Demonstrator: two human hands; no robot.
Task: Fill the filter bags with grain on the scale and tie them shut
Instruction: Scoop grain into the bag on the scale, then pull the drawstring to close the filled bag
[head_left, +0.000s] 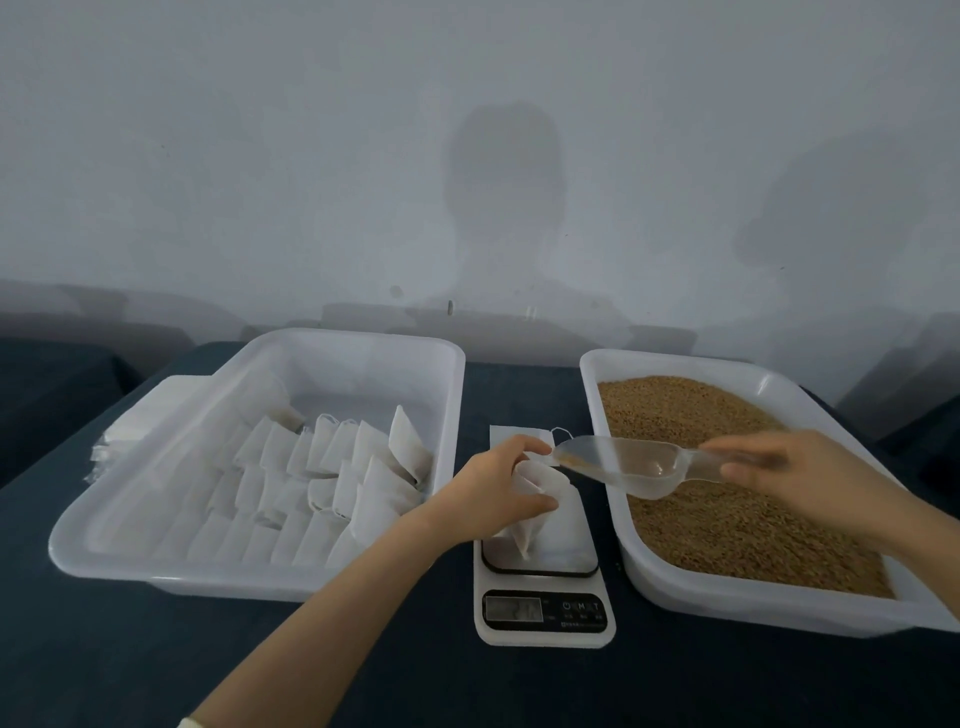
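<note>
Gripped filter bag upright on scale with left hand; held clear scoop in right hand, a little grain at its tip, by the bag's mouth.

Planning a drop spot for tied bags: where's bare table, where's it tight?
Free: near table strip in front of bag tray, scale, grain tray. Tight: gaps beside the scale; above it left hand, filter bag, scoop, right hand.

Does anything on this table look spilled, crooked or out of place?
Nothing serious. In the left tray, one bag at the right end stands taller and tilted, out of line with the rows. A few dark specks lie between the scale and the grain tray, too small to identify.
</note>
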